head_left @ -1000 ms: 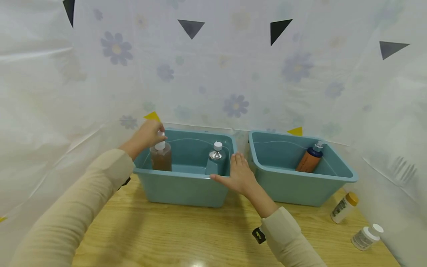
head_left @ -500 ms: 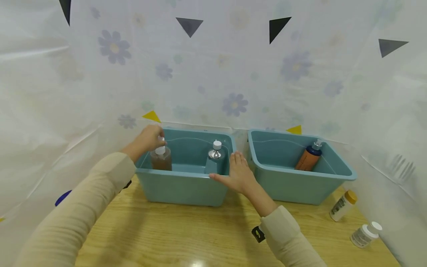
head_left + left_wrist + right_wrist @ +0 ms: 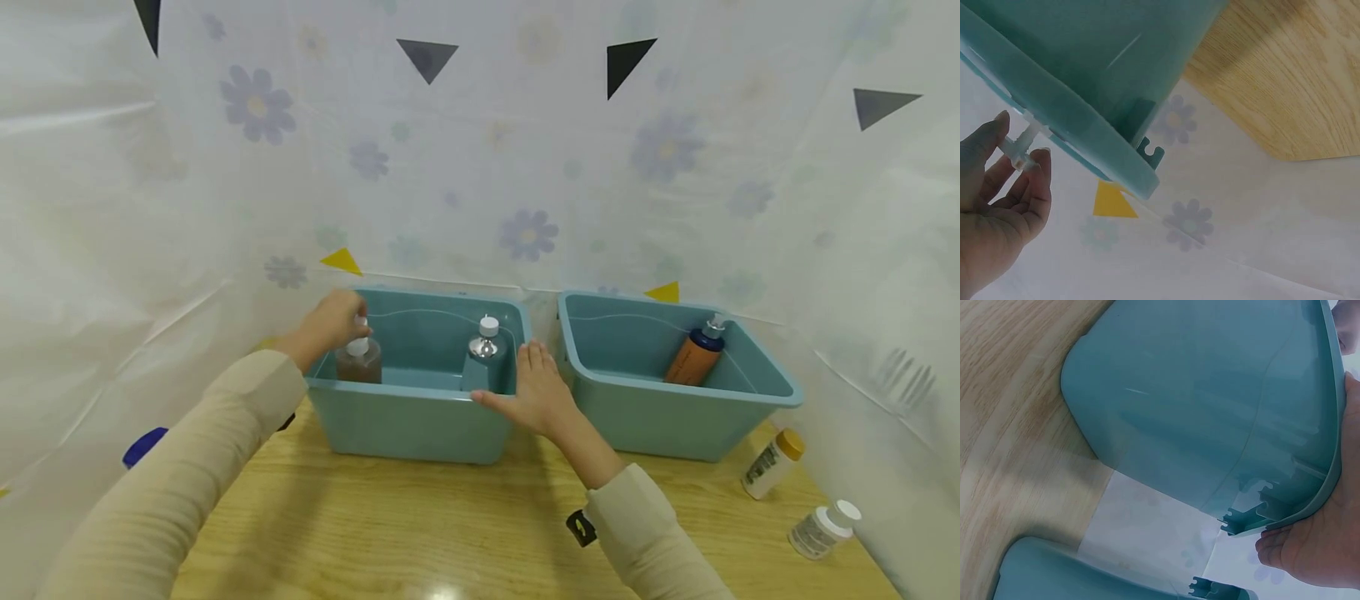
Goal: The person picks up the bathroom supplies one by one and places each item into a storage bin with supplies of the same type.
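My left hand (image 3: pixel 330 325) pinches the white pump head (image 3: pixel 1020 147) of a clear pump bottle (image 3: pixel 358 367) with brownish contents. The bottle is upright at the left end of the left blue-green bin (image 3: pixel 420 425); its lower part is hidden behind the front wall. My right hand (image 3: pixel 538 392) rests with extended fingers on that bin's right front corner, thumb along the front rim. The right wrist view shows the palm of this hand (image 3: pixel 1322 544) against the rim. A clear bottle with a white cap (image 3: pixel 486 354) stands at the bin's right end.
A second blue-green bin (image 3: pixel 660 425) stands to the right, with an orange pump bottle (image 3: pixel 693 358) leaning inside. Two small white bottles, one orange-capped (image 3: pixel 772 465) and one white-capped (image 3: pixel 823 529), are on the wooden table (image 3: pixel 420 533). A dark blue object (image 3: pixel 145 446) shows beside my left sleeve.
My left hand has lowered the pump bottle deeper into the left bin and shifted it slightly left. The right hand stays on the rim. A dark blue object has appeared beside my left sleeve.
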A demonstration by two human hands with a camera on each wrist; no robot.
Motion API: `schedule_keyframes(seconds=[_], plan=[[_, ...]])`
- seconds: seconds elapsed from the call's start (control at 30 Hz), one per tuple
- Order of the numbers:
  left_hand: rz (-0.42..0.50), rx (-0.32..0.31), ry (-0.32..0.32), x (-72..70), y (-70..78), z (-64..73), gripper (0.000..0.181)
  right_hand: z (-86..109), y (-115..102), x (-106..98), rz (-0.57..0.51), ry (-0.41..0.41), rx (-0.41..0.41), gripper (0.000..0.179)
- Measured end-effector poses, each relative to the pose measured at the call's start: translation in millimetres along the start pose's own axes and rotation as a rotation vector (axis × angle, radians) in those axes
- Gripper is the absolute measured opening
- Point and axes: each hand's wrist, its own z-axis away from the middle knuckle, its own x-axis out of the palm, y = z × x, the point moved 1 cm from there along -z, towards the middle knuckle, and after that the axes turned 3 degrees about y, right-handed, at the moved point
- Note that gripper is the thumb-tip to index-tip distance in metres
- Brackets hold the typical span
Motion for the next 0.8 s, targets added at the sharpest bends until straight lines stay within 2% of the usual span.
schedule_keyframes(seconds=[0.3, 0.5, 0.63, 0.8], plan=[[0.004, -0.014, 0.010, 4.0, -4.9, 2.1, 0.027, 0.8, -0.1, 0.8, -0.004, -0.010, 0.006, 0.104], [-0.013, -0.052, -0.018, 0.6, -3.2, 2.3, 0.031, 0.4, -0.3, 0.4, 0.005, -0.009, 0.009, 0.105], [-0.034, -0.038, -0.030, -0.8, -1.3, 1.3, 0.031, 0.5, 0.1, 0.5, 0.001, -0.014, 0.011, 0.105], [-0.043, -0.031, -0.015, 0.5, -3.2, 1.7, 0.030, 1.6, -0.2, -0.1, -0.003, -0.017, 0.014, 0.105]])
